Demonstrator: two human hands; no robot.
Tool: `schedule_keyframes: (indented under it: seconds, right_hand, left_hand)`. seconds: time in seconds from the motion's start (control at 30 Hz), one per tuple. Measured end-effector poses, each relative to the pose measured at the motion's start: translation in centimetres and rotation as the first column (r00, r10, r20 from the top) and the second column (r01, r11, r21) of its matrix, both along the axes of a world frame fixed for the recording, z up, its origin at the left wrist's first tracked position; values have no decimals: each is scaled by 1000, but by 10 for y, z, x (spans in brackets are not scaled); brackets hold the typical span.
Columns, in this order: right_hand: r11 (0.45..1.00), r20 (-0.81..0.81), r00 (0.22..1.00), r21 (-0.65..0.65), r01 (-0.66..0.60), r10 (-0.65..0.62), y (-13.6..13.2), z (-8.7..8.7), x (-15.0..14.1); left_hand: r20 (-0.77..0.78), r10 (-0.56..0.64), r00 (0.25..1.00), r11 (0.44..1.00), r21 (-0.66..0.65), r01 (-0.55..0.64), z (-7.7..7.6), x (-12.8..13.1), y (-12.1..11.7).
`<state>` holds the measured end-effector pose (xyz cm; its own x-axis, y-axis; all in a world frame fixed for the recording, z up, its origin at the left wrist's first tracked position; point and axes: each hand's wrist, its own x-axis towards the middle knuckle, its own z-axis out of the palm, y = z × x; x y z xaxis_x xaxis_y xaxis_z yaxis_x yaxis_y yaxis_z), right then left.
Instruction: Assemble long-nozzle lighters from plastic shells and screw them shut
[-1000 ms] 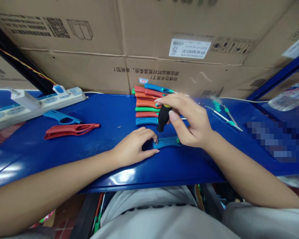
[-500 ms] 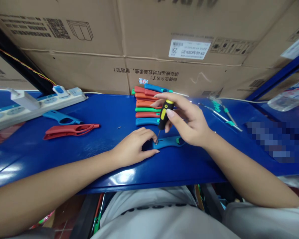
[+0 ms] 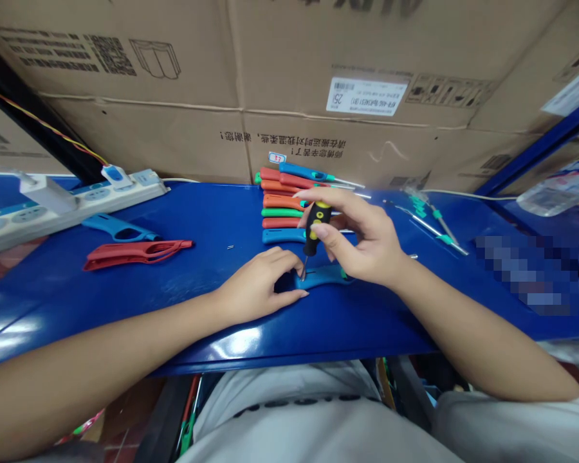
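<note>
While the head camera looks down on a blue table (image 3: pixel 212 218), the right hand (image 3: pixel 367 241) pinches a black and yellow screwdriver (image 3: pixel 311 244), thumb and fingers pressed to its grip. The thin shaft is slightly tilted, and its tip is at the left end of a blue handle (image 3: pixel 325 276), which lies on the table before the person. The left hand (image 3: pixel 260 286) closes thumb and forefinger about this same end. Near the right edge is a transparent plastic container (image 3: pixel 550 196); what it contains, one cannot tell. At the left, a white power strip (image 3: pixel 137 184) carries two plugs.

The blue handle looks smooth and gently curved, with a narrow dark slot on top and a green part toward its right end, where the right hand partly covers it.

Counted, there are one screwdriver, at least seven coloured handles (image 3: pixel 280 201) piled beyond the hands, two loose shells (image 3: pixel 137 253), one blue and one red, and two tiny metal pins (image 3: pixel 230 247).
</note>
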<state>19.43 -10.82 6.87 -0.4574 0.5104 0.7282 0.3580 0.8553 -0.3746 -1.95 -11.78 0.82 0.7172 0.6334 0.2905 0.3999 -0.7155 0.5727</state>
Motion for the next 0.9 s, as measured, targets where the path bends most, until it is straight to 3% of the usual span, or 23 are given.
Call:
schedule_keyframes:
  seconds: [0.1, 0.17, 0.2, 0.27, 0.33, 0.37, 0.43, 0.5, 0.57, 0.63, 0.7, 0.77, 0.83, 0.9]
  right_hand:
    - [952, -13, 991, 276, 130, -131, 4, -2, 3]
    - [925, -6, 988, 351, 146, -154, 3, -2, 4]
    - [942, 6, 991, 311, 127, -135, 3, -2, 5]
    - [993, 25, 998, 109, 54, -57, 1, -2, 4]
    - [998, 19, 1000, -59, -15, 16, 1, -2, 3]
    - [998, 10, 1000, -60, -20, 21, 2, -2, 3]
    - [993, 1, 999, 104, 51, -52, 3, -1, 4]
    - [935, 11, 988, 323, 144, -156, 4, -1, 6]
    - [883, 8, 978, 430, 185, -209, 2, -2, 6]
    - [913, -12, 987, 378, 155, -162, -1, -2, 4]
    - [981, -18, 998, 183, 58, -56, -3, -1, 1]
    - [1000, -13, 1000, 20, -6, 6, -3, 0, -1]
    - [998, -14, 1000, 62, 28, -27, -2, 1, 0]
    - [964, -19, 996, 250, 90, -88, 1, 1, 3]
  left_hand:
    - [-2, -5, 1000, 1000, -12, 5, 0, 0, 0]
    - [-2, -7, 1000, 1000, -13, 7, 1, 0, 0]
    - [-1, -8, 1000, 1000, -13, 8, 1, 0, 0]
    - [-1, -7, 1000, 1000, -14, 7, 1, 0, 0]
    - [-1, -4, 1000, 1000, -12, 4, 1, 0, 0]
    - [0, -4, 1000, 1000, -12, 4, 1, 0, 0]
    - [1, -8, 1000, 1000, -12, 8, 1, 0, 0]
    - [-3, -9, 1000, 1000, -16, 9, 1, 0, 0]
    - [-6, -5, 1000, 1000, -15, 5, 1, 0, 0]
    - [-4, -3, 1000, 1000, -12, 3, 1, 0, 1]
    - [-2, -2, 1000, 1000, -7, 2, 1, 0, 1]
    - [-4, -1, 1000, 1000, -5, 1, 1, 0, 1]
    - [-4, -2, 1000, 1000, -7, 2, 1, 0, 1]
    - [-5, -8, 1000, 1000, -13, 8, 1, 0, 0]
